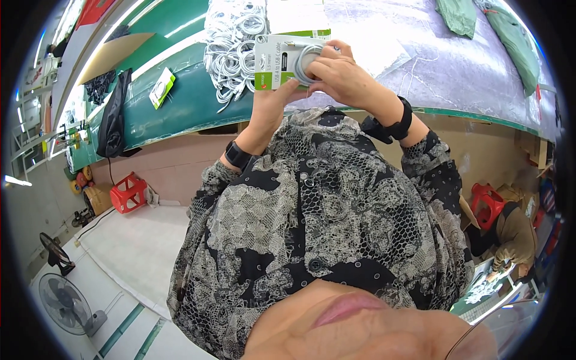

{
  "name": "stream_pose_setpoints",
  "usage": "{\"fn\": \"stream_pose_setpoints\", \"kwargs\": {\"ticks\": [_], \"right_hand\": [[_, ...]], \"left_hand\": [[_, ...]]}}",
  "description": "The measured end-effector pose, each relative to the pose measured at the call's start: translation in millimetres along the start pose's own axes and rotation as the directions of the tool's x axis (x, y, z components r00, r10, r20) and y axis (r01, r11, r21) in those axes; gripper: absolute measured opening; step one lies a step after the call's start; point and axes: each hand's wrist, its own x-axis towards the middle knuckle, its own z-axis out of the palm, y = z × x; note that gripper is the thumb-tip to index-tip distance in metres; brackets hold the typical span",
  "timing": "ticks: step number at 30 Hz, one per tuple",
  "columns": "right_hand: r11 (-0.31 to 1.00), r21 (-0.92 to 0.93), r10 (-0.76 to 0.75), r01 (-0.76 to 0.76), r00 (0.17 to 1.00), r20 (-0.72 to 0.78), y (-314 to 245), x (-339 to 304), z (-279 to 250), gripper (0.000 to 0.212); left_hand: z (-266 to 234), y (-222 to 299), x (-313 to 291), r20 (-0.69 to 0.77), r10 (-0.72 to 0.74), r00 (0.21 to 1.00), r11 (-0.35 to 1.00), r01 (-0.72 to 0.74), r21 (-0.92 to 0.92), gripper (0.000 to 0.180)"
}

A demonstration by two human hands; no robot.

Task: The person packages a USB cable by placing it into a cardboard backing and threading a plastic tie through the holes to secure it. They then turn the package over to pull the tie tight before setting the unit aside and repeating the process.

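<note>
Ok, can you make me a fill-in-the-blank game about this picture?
1. The left hand and right hand hold a white and ____ card.
2. The stool on the person's left is coloured ____.
3. The lone card on the green tabletop lies to the ____ of the cable pile.

Missing words: green; red; left.

A flat white packaging card (pixel 264 53), green along its near edge, is held above the near side of the desk (pixel 193 96) by the left hand (pixel 273 103). Against its right part sits a pale grey coiled cable (pixel 301 63), gripped by the right hand (pixel 343 75).
</note>
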Motion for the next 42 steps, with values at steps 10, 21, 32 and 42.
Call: {"fn": "stream_pose_setpoints", "kwargs": {"ticks": [10, 21, 32, 42], "right_hand": [[0.961, -0.271, -0.176, 0.054, 0.875, -0.451, -22.2, 1.8, -4.6, 0.024], [0.945, -0.326, -0.217, -0.024, 0.699, -0.681, -16.9, 21.0, 4.8, 0.019], [0.968, -0.251, -0.204, 0.022, 0.649, -0.732, -20.8, 23.1, 2.2, 0.015], [0.852, 0.520, 0.348, -0.060, 0.807, -0.477, -26.4, 12.8, 1.2, 0.023]], "left_hand": [[-7.6, 12.1, 13.9, 0.034, -0.059, 0.998, 0.931, 0.067, -0.359, 0.026], [19.7, 51.7, 10.7, 0.191, 0.580, 0.792, 0.466, -0.515, 0.719, 0.030], [26.2, 87.2, 23.1, 0.571, 0.746, 0.342, 0.068, -0.892, 0.447, 0.035], [35.5, 96.8, 22.0, 0.559, 0.757, 0.338, 0.115, -0.911, 0.396, 0.036]]}}
